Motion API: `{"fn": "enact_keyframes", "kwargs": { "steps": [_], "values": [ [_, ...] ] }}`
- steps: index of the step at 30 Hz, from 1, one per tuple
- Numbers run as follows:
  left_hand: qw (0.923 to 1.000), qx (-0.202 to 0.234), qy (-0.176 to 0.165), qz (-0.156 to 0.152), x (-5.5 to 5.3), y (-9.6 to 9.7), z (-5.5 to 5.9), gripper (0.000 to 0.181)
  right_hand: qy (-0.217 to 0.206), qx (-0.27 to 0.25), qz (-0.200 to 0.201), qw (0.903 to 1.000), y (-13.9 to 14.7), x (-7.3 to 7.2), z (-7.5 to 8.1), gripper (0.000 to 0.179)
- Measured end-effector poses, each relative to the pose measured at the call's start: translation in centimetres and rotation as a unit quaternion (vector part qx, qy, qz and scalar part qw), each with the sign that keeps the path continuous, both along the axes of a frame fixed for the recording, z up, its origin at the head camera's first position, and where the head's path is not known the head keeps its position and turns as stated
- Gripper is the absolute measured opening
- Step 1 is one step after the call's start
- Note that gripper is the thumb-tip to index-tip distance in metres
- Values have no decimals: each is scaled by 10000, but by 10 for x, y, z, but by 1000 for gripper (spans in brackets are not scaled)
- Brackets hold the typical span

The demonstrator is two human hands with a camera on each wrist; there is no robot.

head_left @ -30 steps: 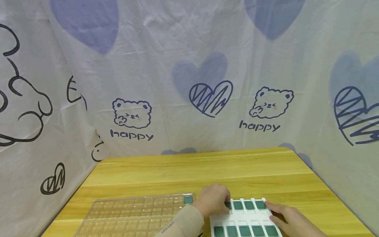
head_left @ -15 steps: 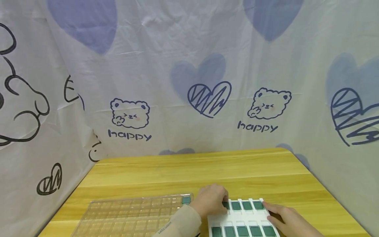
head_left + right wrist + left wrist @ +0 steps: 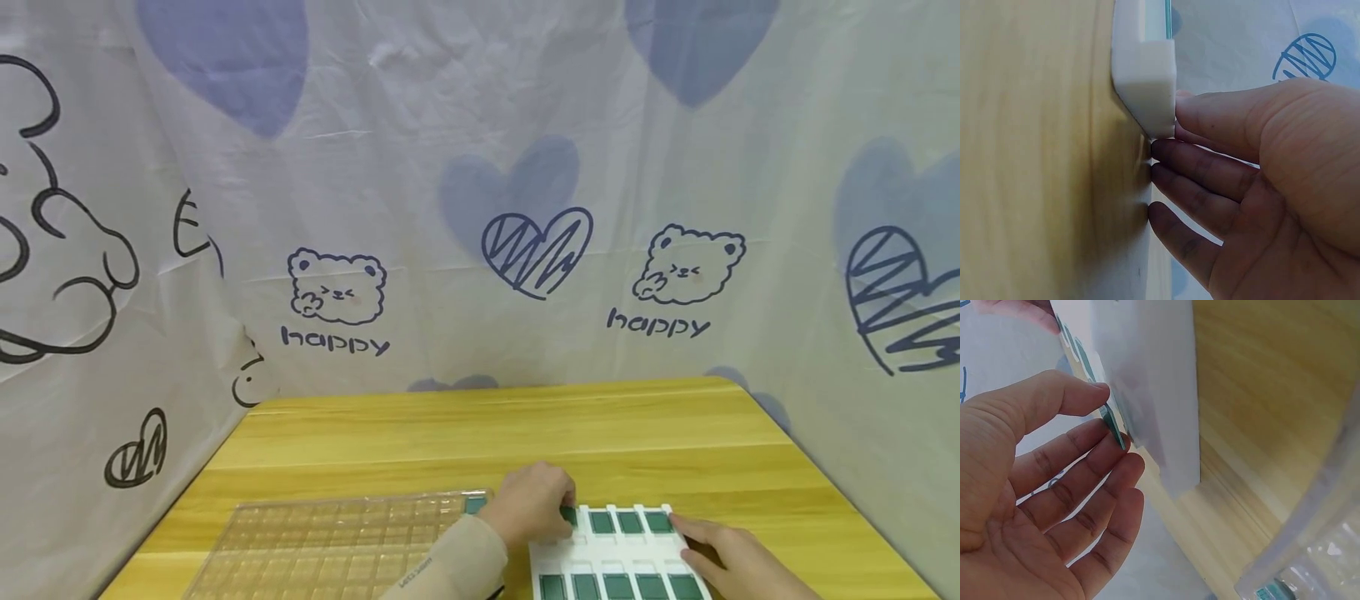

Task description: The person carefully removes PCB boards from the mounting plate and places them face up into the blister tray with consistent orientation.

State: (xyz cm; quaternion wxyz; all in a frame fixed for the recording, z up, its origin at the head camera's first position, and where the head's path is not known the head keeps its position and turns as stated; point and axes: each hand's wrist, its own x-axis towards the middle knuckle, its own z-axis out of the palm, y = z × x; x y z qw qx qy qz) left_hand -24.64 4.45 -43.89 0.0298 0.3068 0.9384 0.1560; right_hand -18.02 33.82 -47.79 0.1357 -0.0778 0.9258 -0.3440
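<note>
My left hand (image 3: 528,504) is at the far left corner of a white slotted tray (image 3: 600,550). In the left wrist view its thumb and fingertips pinch a thin green plate (image 3: 1112,425) close against the tray, while the other fingers stay loosely bent. More green plates (image 3: 618,587) lie in two rows in the tray. My right hand (image 3: 735,554) touches the tray's right side near the far corner. Seen from the right wrist, the thumb rests at the tray's edge, and the fairly straight fingers (image 3: 1200,169) reach down beside it.
Left of the white tray, a clear plastic tray (image 3: 322,542) with many square pockets lies on the wooden table (image 3: 480,433). One green piece (image 3: 475,505) sits in its far right pocket. My left sleeve crosses over this tray. A printed cloth (image 3: 450,333) hangs behind the table.
The view shifts slightly. My left hand has edged a little left relative to the white tray, still at its far left corner. My right hand keeps its place.
</note>
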Motion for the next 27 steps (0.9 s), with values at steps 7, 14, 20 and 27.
{"fn": "enact_keyframes", "kwargs": {
  "steps": [7,14,20,27],
  "values": [
    [9998,90,-200,0,0,-4,3,23,2,-92,135,9999,2,1,0,60],
    [9997,157,-180,1,-1,-10,3,25,-45,-107,18,9999,0,1,1,62],
    [9998,180,-100,-52,-2,-14,4,21,0,52,-110,9999,-2,2,1,60],
    [9999,106,8,-3,-4,-19,2,21,-5,19,-91,10000,-2,2,2,60]
  ]
}}
